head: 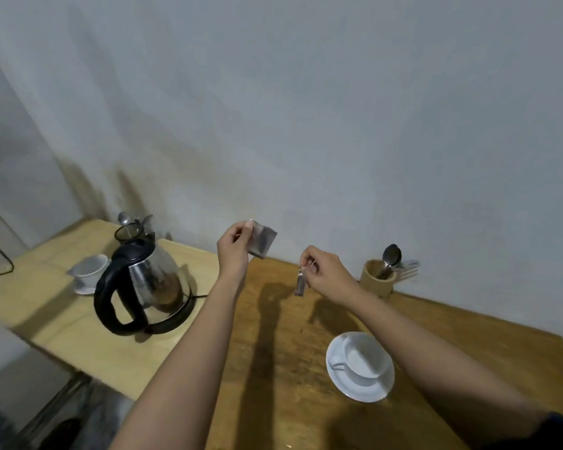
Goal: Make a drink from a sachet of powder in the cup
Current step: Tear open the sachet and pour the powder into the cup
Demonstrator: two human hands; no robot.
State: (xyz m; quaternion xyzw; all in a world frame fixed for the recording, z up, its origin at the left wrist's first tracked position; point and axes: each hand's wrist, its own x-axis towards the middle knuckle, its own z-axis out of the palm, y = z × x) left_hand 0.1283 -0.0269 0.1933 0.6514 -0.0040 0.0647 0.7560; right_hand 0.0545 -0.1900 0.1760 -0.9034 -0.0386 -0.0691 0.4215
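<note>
Step in hand: opening the sachet. My read is the top is already torn off.

Left hand (233, 251) is pinched shut on the sachet (262, 240), thumb and fingertips at its upper left corner, held up in the air over the table's (273, 368) far edge, about 12 o'clock from me. Right hand (322, 274) is pinched narrow on a small torn strip (300, 285) that dangles below the fingers, well apart from the sachet. Motion blur; I can't read any print or see whether the sachet's mouth is open.

Cup (361, 358) sits upright on its saucer (359, 389) at roughly 4 o'clock from the hands, looks empty. Kettle (143, 284) is on its base at 9 o'clock. Spoon (391, 256) stands in the wooden holder (378, 280) at 2 o'clock. A second cup (90, 269) sits behind the kettle.

Next move, as I see it: drop the strip, bring the sachet down over the cup, tip the open edge into it. Then kettle, then spoon. Keep the sachet level until it's over the rim or powder spills.
</note>
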